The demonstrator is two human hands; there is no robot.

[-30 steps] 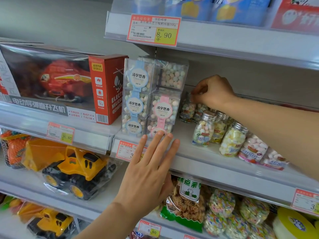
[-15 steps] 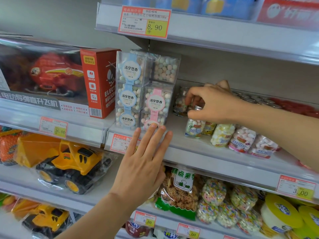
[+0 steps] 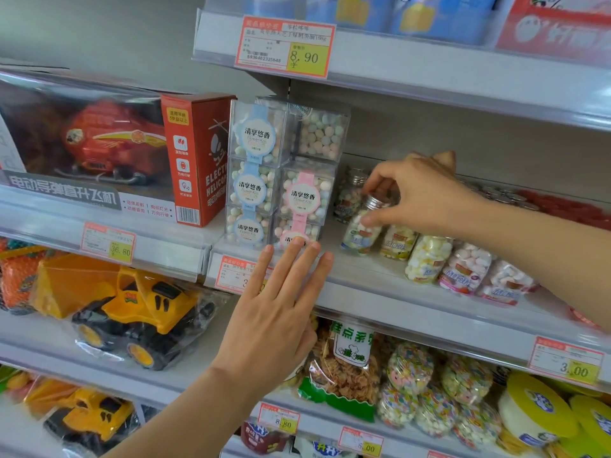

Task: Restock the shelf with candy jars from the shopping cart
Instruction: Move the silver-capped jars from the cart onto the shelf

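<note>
Silver-capped and packed with pastel sweets, the jar (image 3: 360, 233) is in the middle of the frame on the shelf (image 3: 413, 292), tilted so that its cap (image 3: 377, 201) leans to the right; whether its base sits flat on the board cannot be told. The right hand (image 3: 420, 193) reaches in from the right edge and pinches the jar near the top, with the thumb (image 3: 370, 221) on its side just below the cap and the other fingers curled over the cap. Just right of the jar, a row of like jars (image 3: 429, 259) runs toward the right edge, and one more jar (image 3: 350, 196) stands behind it, nearer the back wall. To its left, clear cubes (image 3: 261, 180) of sweets with blue and pink labels are stacked in two columns. The left hand (image 3: 274, 325) comes up from the lower centre, flat, its fingers straight and close together, holding nothing; its fingertips (image 3: 299, 241) lie at the shelf's front lip, over the lowest pink cube and a price tag (image 3: 231, 276). A red helicopter box (image 3: 195, 153) fills the upper left, and a yellow truck (image 3: 145, 309) in plastic wrap sits below it. Bagged sweets (image 3: 410, 375) lie under the shelf at lower right.
</note>
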